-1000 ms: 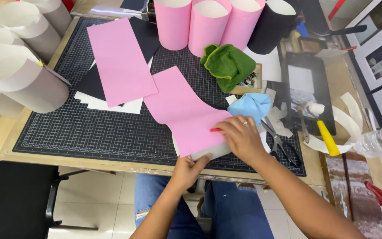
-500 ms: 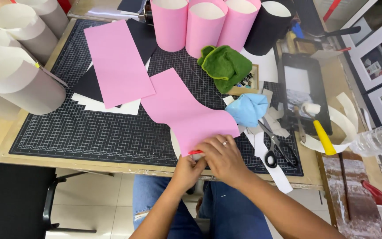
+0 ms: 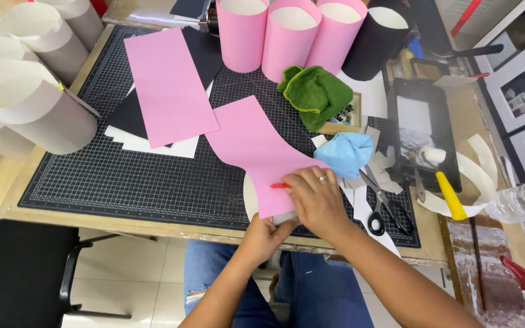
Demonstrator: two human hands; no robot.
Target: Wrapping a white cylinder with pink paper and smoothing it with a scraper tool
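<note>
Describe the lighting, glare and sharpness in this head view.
Head view: even, soft overhead light with faint shadows; the pink paper strip under the right hand and the left hand look sharp; mild glare on the clear plastic bottle; wide-angle bending shows along the cutting mat edges.

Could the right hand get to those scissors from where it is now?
Probably yes. The right hand presses on the curved pink sheet, and the scissors lie open on the cutting mat just to its right, with only paper scraps between them.
</note>
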